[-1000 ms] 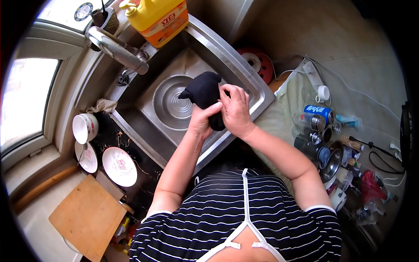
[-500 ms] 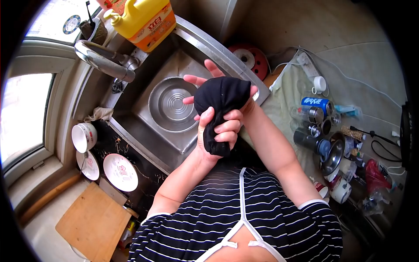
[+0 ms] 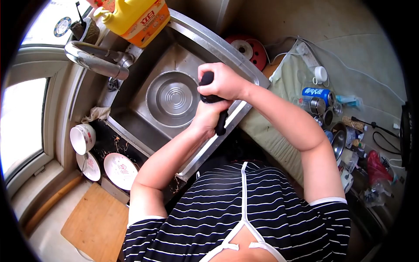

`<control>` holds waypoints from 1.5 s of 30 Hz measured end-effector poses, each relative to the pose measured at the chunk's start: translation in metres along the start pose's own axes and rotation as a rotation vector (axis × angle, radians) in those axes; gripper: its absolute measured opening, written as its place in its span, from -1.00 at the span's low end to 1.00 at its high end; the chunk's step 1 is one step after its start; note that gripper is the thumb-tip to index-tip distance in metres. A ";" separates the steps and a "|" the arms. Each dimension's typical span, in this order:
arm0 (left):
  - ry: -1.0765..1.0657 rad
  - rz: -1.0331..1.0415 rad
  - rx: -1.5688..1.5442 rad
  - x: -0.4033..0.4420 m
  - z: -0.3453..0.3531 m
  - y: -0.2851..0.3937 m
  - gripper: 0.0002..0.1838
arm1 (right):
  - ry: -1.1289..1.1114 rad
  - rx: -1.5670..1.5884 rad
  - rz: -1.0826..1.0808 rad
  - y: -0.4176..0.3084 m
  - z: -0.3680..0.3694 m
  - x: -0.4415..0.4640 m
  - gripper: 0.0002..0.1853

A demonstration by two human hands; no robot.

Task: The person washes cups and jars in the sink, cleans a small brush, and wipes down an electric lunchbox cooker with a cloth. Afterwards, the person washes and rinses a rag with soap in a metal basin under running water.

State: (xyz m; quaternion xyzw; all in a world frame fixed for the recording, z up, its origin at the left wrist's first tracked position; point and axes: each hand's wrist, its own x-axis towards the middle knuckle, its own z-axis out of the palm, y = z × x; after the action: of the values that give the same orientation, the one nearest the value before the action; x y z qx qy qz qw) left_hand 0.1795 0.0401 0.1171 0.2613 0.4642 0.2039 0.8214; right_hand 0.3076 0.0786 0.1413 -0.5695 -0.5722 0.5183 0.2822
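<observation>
A black cloth is bunched up between my two hands, above the front right part of the metal sink. My left hand is closed round its lower part, and a loose end hangs out below that hand. Just above, my right hand is clenched on the upper part, with a dark bulge showing at its thumb side. The two hands are close together. A round metal basin lies in the sink, left of my hands.
The faucet and a yellow jug are at the sink's far left. Bowls and plates stand on the left, by a wooden board. A blue can, jars and a power strip are on the right.
My right hand has gone from open behind the cloth to closed on its upper part. The cloth is squeezed into a narrow bundle, and my left hand stays round it.
</observation>
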 end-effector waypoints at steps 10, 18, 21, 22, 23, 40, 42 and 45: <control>0.166 0.385 0.645 0.114 -0.053 -0.077 -0.62 | 0.510 -0.486 0.121 0.075 0.052 0.042 -0.83; 0.441 0.329 1.081 0.085 -0.037 -0.050 -0.50 | 0.764 -0.130 0.457 0.089 0.064 0.040 -0.46; 0.024 0.140 0.485 0.060 -0.060 -0.029 -0.60 | 0.165 0.440 0.138 0.078 0.026 0.013 0.24; -0.132 -0.078 0.239 0.043 -0.060 -0.009 -0.61 | 0.033 0.634 0.109 0.064 0.003 -0.001 0.14; -0.197 -0.175 -0.088 0.030 -0.057 -0.002 -0.67 | -0.029 0.922 0.095 0.064 -0.007 -0.011 0.16; -0.337 -0.203 -0.244 -0.070 -0.020 0.031 -0.64 | -0.029 0.481 -0.042 -0.031 0.008 -0.040 -0.65; -0.206 -0.136 0.129 -0.055 -0.031 0.024 -0.64 | 0.099 0.222 -0.194 -0.007 0.029 -0.022 -0.57; -0.060 0.017 0.273 -0.022 -0.043 0.003 -0.78 | 0.247 -0.070 -0.188 0.004 0.049 -0.004 -0.66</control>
State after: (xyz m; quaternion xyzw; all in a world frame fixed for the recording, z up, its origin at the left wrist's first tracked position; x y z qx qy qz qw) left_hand 0.1313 0.0397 0.1151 0.3805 0.4606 0.1379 0.7900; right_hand 0.2651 0.0605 0.1240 -0.5824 -0.6014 0.3955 0.3778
